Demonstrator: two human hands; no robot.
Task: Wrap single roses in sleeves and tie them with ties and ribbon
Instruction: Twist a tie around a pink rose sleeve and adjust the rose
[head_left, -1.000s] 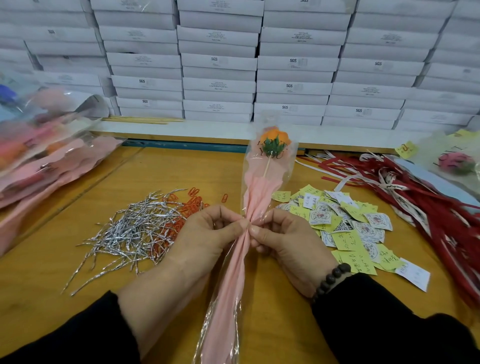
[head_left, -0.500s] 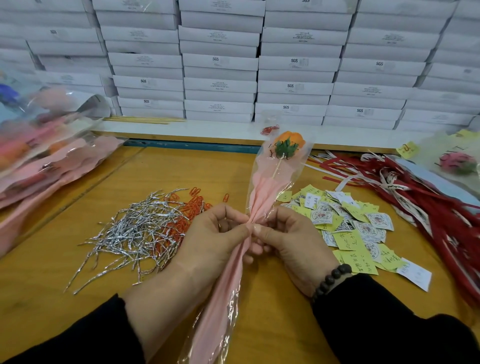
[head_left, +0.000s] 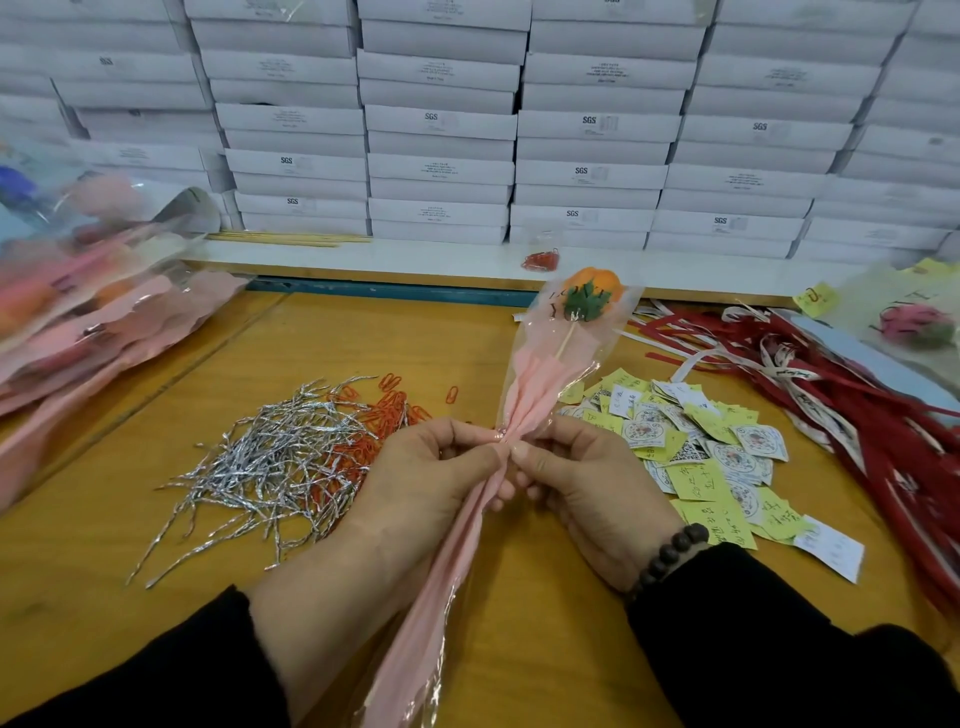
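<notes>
An orange rose (head_left: 592, 283) with green leaves sits on a thin stick inside a clear and pink sleeve (head_left: 540, 379). The sleeve is gathered tight at its middle. My left hand (head_left: 431, 478) and my right hand (head_left: 587, 488) pinch that gathered neck from either side, thumbs meeting on it, with a glint of a silver tie between them. The sleeve's lower part (head_left: 431, 613) runs down between my forearms. A heap of silver twist ties (head_left: 275, 462) lies to the left, and red ribbons (head_left: 852, 405) lie to the right.
Orange paper clips (head_left: 384, 415) lie beside the ties. Yellow and white paper tags (head_left: 701, 452) are spread right of my hands. Wrapped roses (head_left: 88, 312) are piled at the left, another wrapped rose (head_left: 909, 322) at the far right. White boxes (head_left: 441, 124) are stacked behind.
The wrapped rose has tilted to the right, its head swinging from the centre toward the ribbons. Both hands stay pinched on the sleeve's neck.
</notes>
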